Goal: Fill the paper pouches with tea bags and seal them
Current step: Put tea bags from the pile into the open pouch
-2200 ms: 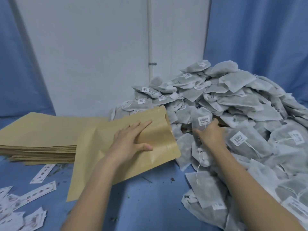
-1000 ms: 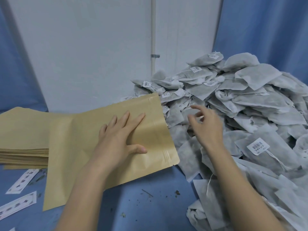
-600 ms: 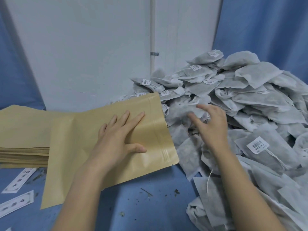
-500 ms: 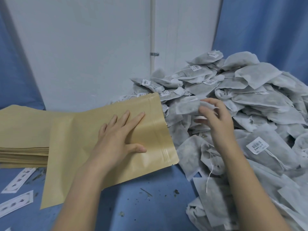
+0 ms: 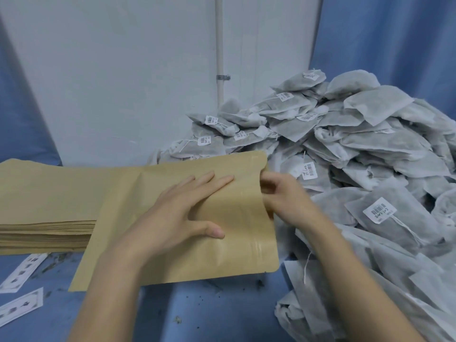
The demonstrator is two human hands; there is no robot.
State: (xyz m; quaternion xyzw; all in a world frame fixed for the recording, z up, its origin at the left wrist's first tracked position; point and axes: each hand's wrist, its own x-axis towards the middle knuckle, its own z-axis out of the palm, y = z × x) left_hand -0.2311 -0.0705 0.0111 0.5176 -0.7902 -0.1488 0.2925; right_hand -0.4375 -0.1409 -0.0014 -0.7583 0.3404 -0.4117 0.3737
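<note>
A brown paper pouch [image 5: 237, 257] lies on the blue table, its mouth facing right toward a big pile of grey tea bags [image 5: 370, 144] with barcode tags. My left hand [image 5: 177, 213] presses flat on the pouch with its fingers spread. At the pouch mouth, my right hand [image 5: 286, 196] has its fingers curled and its fingertips slip behind the raised paper edge. The hand is blurred. The tea bag it carried is hidden inside the pouch.
A thick stack of flat brown pouches [image 5: 44, 193] sits at the left, partly under the one I press. Several white label strips [image 5: 19, 272] lie at the front left. Tea crumbs dot the table. A white wall with a pipe [image 5: 219, 45] stands behind.
My right hand picked a tea bag off the pile, lifted it, then swung left to the pouch mouth. My left hand stayed pressed on the pouch.
</note>
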